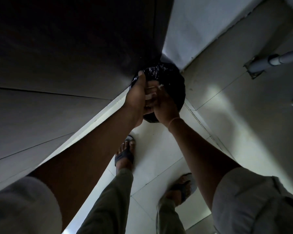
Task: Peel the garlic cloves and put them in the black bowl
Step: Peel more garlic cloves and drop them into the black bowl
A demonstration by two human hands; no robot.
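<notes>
Garlic cloves and black bowl: neither in view. Tiled floor [227, 115] surrounds a black-lined bin [174, 78], which sits directly under both hands. Left hand [139, 97] and right hand [164, 105] are pressed together, fingers curled into each other; can't tell what they pinch. Pale fleck [161, 85] at the fingertips, likely peel. Risks: a clove caught in the peel drops into the bin; scraps drift onto the floor.

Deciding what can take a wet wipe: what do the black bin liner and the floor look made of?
The black bin liner looks like thin plastic film: crinkled, with glossy highlights. The floor looks like pale glazed tile: straight grout lines and a soft sheen, though polished stone cannot be ruled out.
</notes>
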